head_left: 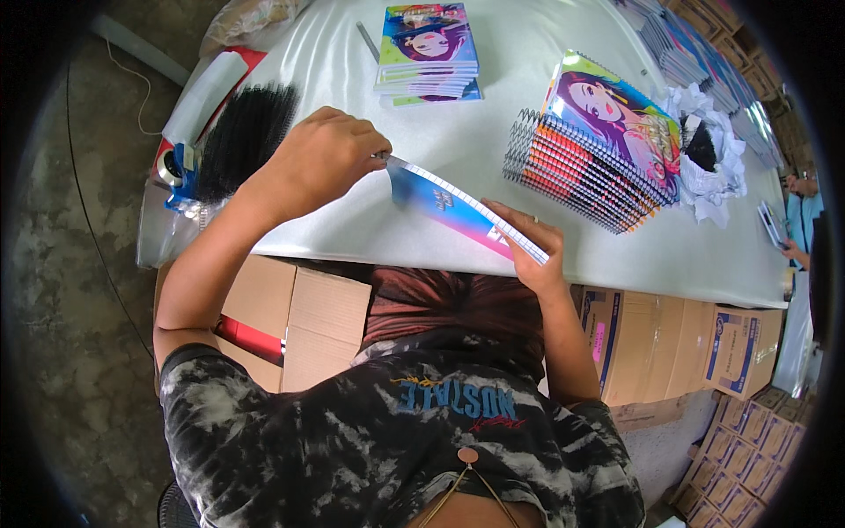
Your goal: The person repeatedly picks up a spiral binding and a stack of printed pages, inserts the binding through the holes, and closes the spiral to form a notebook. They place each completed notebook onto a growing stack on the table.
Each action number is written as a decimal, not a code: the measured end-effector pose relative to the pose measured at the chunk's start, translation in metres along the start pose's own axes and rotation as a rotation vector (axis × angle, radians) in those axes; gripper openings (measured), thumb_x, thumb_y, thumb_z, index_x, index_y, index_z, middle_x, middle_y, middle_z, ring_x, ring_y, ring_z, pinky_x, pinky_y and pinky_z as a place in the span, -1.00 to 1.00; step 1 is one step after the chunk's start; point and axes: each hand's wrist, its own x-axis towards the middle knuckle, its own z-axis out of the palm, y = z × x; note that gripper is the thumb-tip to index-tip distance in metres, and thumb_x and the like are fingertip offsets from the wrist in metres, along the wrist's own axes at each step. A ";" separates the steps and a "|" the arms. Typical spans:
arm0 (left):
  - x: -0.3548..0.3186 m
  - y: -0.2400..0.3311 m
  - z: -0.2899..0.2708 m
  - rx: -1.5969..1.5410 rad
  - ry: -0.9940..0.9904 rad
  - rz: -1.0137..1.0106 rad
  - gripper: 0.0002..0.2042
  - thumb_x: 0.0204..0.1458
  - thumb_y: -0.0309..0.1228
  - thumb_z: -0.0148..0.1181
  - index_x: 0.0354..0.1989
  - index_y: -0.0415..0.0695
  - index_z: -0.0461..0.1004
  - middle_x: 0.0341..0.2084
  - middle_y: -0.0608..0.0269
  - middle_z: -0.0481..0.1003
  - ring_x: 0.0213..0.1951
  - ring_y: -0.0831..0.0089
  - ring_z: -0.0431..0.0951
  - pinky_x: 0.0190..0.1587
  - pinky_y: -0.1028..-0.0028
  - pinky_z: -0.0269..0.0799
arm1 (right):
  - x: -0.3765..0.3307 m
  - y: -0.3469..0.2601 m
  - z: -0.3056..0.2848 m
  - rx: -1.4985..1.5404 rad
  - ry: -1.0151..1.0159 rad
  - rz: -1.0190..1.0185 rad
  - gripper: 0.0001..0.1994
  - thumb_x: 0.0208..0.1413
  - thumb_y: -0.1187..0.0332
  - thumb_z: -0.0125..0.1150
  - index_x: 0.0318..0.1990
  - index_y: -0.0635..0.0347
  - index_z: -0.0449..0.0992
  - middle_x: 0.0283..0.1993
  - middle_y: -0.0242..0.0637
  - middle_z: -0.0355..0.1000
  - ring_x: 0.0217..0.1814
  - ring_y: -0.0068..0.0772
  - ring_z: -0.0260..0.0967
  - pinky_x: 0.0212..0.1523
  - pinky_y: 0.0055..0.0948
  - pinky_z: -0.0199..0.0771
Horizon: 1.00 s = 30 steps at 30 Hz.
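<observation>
My left hand [321,163] is closed in a pinch at the left end of a notebook's edge, above the white table. The notebook [436,211] has a blue and pink cover and a row of punched holes along its far edge. It is tilted up on that edge. Closed on the notebook's right end is my right hand [537,251], thumb and fingers on either side. Whether a coil sits in my left fingertips is too small to tell. Left of my left hand lies a bundle of black spiral coils [246,132].
Spiral-bound notebooks [607,150] stand stacked at the right, beside crumpled white paper [717,163]. A stack of unbound notebooks [429,48] is at the table's back. A blue tape dispenser [183,172] sits at the left edge. Cardboard boxes [660,343] stand below the table. Another person [803,220] is at far right.
</observation>
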 end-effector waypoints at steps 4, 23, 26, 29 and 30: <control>0.006 0.011 -0.001 0.056 0.157 -0.097 -0.79 -0.19 -0.37 0.28 -0.37 -0.14 0.47 -0.47 0.30 0.45 -0.32 0.34 0.44 -0.14 0.38 0.26 | -0.001 -0.003 0.003 0.012 0.006 0.004 -0.64 -0.11 0.70 0.08 -0.07 0.30 0.47 -0.08 -0.12 0.46 -0.07 -0.30 0.45 -0.05 -0.50 0.43; 0.004 0.016 -0.003 0.069 0.175 -0.068 -0.79 -0.32 -0.40 0.34 -0.46 -0.11 0.48 -0.48 0.32 0.48 -0.31 0.43 0.46 -0.17 0.45 0.23 | 0.000 -0.005 0.010 -0.005 0.031 0.010 -0.61 -0.12 0.73 0.03 -0.08 0.27 0.48 -0.08 -0.14 0.46 -0.06 -0.31 0.45 -0.04 -0.49 0.41; 0.001 -0.001 0.006 0.129 0.209 0.040 -0.75 -0.29 -0.40 0.32 -0.38 -0.13 0.47 -0.39 0.28 0.48 -0.25 0.38 0.47 -0.14 0.43 0.25 | -0.001 -0.003 0.008 0.057 0.042 0.101 -0.61 -0.12 0.73 0.04 -0.07 0.27 0.47 -0.09 -0.13 0.46 -0.07 -0.33 0.45 -0.04 -0.51 0.40; 0.002 -0.008 -0.004 0.079 0.025 -0.012 -0.72 -0.25 -0.40 0.29 -0.31 -0.14 0.44 -0.32 0.26 0.46 -0.20 0.33 0.44 -0.09 0.40 0.26 | 0.001 0.000 0.007 0.065 0.042 0.086 -0.62 -0.12 0.72 0.05 -0.07 0.28 0.47 -0.09 -0.12 0.46 -0.08 -0.33 0.45 -0.06 -0.52 0.41; 0.004 -0.002 -0.008 0.086 0.054 -0.025 -0.73 -0.26 -0.40 0.30 -0.32 -0.13 0.45 -0.33 0.26 0.45 -0.19 0.33 0.43 -0.08 0.40 0.26 | 0.000 0.002 0.008 0.054 0.037 0.073 -0.62 -0.12 0.72 0.06 -0.07 0.29 0.47 -0.09 -0.11 0.46 -0.08 -0.33 0.46 -0.06 -0.51 0.41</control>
